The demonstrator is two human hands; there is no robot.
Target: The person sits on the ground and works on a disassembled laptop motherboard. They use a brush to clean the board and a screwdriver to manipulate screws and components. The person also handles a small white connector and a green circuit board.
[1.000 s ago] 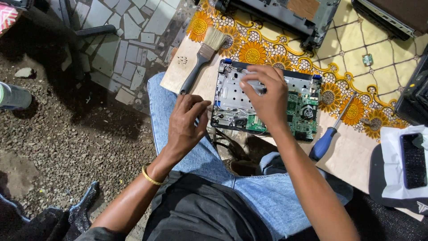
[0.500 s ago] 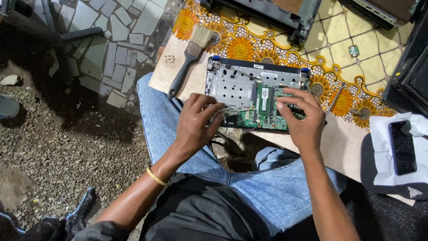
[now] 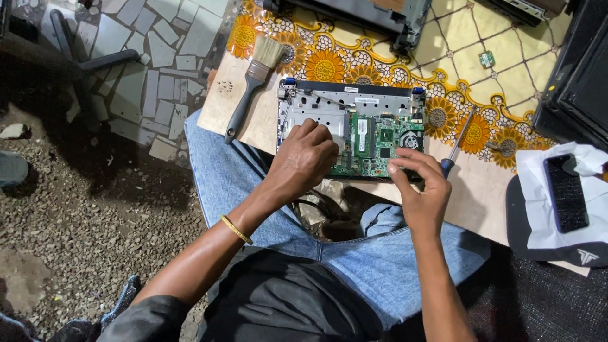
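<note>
Your opened laptop base lies on the wooden board across your lap, long axis parallel to the board's near edge, white label strips along its far rail. Your left hand presses flat on it, holding nothing; your right hand pinches its near right corner. A paintbrush lies toward the left edge, a screwdriver to the right (neither blocks the hands)
</note>
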